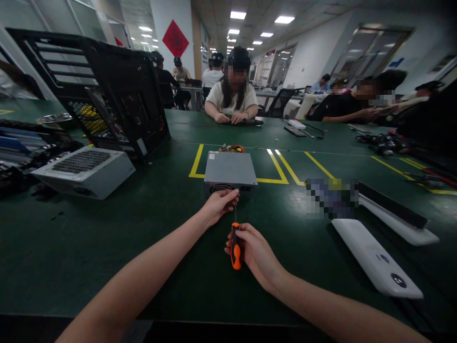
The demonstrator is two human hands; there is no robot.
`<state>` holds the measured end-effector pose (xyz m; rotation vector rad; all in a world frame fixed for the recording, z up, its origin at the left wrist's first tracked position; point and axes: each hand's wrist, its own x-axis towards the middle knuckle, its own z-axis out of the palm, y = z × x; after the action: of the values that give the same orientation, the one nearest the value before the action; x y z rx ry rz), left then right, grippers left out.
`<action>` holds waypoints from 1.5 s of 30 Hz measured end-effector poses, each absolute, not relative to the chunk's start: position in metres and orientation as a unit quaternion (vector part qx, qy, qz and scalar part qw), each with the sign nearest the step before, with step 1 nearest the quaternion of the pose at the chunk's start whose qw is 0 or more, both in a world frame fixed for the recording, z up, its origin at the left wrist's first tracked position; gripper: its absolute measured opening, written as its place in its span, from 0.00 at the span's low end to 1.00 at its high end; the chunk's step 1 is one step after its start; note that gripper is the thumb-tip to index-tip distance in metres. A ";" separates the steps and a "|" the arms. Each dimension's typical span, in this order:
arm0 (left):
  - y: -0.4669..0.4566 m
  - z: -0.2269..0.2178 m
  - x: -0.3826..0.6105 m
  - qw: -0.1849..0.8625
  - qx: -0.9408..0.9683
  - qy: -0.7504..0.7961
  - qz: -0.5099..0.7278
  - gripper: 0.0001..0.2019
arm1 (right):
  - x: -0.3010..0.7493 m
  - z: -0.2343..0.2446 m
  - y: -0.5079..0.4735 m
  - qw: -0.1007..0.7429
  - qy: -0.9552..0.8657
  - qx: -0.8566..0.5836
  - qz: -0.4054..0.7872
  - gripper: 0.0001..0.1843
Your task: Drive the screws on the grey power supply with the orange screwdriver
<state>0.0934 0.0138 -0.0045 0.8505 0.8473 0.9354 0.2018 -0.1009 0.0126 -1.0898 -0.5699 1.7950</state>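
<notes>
The grey power supply (pixel 230 167) is set on the green table (pixel 200 286), its top on; the screwdriver (pixel 236 247) is clamped by its handle in the right hand (pixel 257 253), its shaft pinched by the left hand (pixel 216 208); work seems unfinished; what is done cannot be told.

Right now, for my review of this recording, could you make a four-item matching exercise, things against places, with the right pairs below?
Things:
1. Screwdriver
2. Black computer case
3. Left hand
4. Red diamond-shaped sign

Places:
A. At the near face of the grey box in the middle
B. On the pale pillar in the background
C. In the right hand
D. On the left side of the green table

Right pairs: 1-C, 2-D, 3-A, 4-B.
</notes>
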 end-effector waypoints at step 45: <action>0.015 -0.014 0.097 0.766 0.305 0.358 0.439 0.08 | 0.223 0.012 -0.103 0.454 -0.245 -0.464 0.720 0.08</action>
<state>0.0971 0.0147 -0.0135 0.6637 0.7771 0.9535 0.2234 -0.1026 0.0116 -1.1456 -0.6059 1.7779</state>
